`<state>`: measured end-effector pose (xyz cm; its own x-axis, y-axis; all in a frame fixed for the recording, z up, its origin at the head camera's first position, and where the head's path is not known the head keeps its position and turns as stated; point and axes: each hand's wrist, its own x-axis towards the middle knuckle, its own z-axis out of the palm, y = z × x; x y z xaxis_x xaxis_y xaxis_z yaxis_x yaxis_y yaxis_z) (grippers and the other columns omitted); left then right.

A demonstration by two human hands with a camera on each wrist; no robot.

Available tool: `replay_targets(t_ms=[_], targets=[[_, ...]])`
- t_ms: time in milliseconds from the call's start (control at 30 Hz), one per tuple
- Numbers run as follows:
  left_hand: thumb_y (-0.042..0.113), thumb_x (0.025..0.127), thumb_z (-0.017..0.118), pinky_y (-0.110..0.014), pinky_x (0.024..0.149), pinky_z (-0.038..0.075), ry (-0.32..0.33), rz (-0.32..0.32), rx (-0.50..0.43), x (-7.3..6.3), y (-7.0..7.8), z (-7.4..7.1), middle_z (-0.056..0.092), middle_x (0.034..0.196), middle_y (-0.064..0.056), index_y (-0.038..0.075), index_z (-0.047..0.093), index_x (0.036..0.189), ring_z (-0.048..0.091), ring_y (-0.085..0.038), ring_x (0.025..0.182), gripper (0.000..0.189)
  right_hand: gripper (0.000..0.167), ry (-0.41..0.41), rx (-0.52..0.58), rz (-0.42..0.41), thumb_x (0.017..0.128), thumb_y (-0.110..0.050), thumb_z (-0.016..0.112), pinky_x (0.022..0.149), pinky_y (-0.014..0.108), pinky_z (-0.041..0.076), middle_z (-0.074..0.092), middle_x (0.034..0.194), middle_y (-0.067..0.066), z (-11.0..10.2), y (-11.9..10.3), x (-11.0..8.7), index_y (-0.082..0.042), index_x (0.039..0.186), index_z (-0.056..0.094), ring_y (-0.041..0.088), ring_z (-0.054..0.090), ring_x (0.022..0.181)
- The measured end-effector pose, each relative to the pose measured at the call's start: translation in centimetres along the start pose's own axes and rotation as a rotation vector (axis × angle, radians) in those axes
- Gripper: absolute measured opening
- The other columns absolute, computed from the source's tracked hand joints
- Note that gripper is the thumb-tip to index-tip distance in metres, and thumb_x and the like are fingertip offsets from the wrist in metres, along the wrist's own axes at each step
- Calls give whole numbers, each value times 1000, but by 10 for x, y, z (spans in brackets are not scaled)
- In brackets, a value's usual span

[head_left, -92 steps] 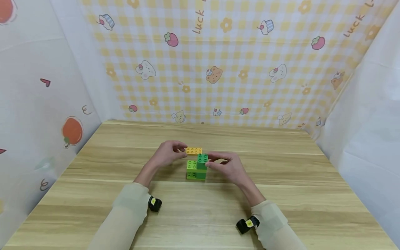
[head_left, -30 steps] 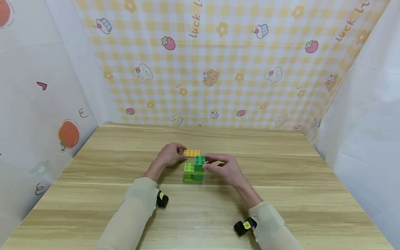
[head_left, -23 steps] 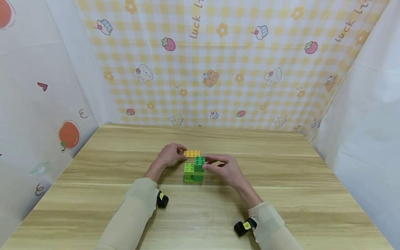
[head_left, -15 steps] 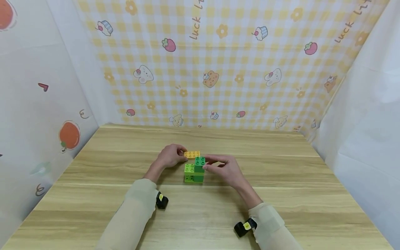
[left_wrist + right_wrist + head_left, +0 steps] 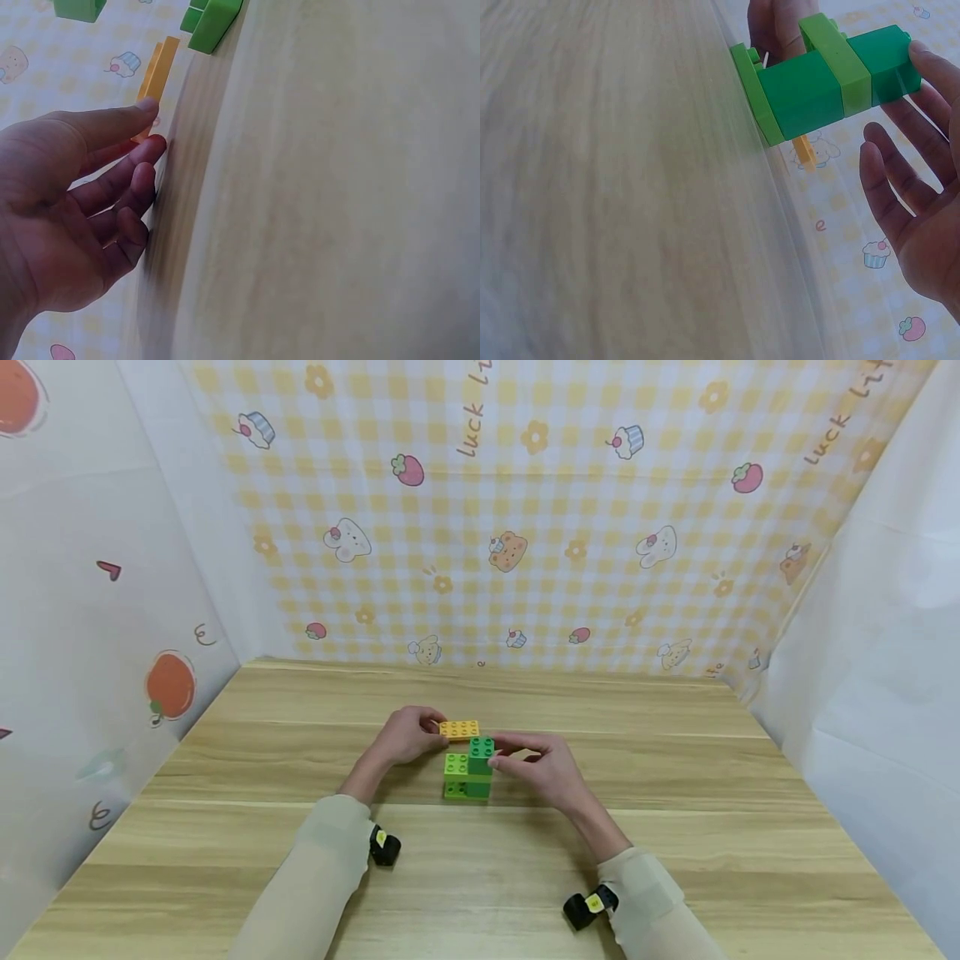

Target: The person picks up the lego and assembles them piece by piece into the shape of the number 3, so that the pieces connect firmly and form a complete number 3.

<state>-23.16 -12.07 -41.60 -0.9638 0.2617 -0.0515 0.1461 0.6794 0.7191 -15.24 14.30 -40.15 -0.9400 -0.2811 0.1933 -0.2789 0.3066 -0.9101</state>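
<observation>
In the head view my left hand (image 5: 408,735) pinches the left end of an orange-yellow building brick (image 5: 459,730), flat with two rows of studs. The left wrist view has the thumb on one face of that brick (image 5: 159,71) and the index finger behind it; the other fingers curl loosely. Just nearer to me stands a block stack: light green plates (image 5: 455,765) alternating with dark green bricks. My right hand (image 5: 543,768) holds the top dark green brick (image 5: 481,762) from the right, thumb and index on opposite sides (image 5: 889,64), remaining fingers spread.
Pale wooden table (image 5: 480,877) extends around the blocks. A yellow checked cloth (image 5: 570,485) hangs behind it, with white cloth (image 5: 862,635) along the right side and printed white cloth (image 5: 112,635) on the left. Black wrist cameras (image 5: 386,847) sit on both forearms.
Over three seconds my left hand has moved in closer around the end of the orange-yellow brick, which has lately shifted very slightly left. The right hand and the stack stay together, nearly still.
</observation>
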Motion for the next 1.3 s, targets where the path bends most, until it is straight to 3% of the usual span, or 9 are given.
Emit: replay_targets(t_ms=[700, 1300], targets=[[16, 96, 78, -26, 72, 48, 12, -32, -97, -6, -1, -2, 72, 105, -10, 1, 70, 131, 62, -18, 90, 39, 31, 7, -13, 13, 93, -27, 82, 79, 29, 55, 80, 119, 3, 0, 0, -1, -20, 124, 80, 20, 70, 107], [14, 96, 78, -26, 72, 50, 41, -33, -205, -14, -5, -4, 72, 103, -10, 1, 71, 130, 63, -17, 88, 37, 31, 3, -12, 12, 93, -26, 82, 78, 28, 55, 80, 118, 2, 0, -2, -1, -20, 124, 80, 21, 70, 108]])
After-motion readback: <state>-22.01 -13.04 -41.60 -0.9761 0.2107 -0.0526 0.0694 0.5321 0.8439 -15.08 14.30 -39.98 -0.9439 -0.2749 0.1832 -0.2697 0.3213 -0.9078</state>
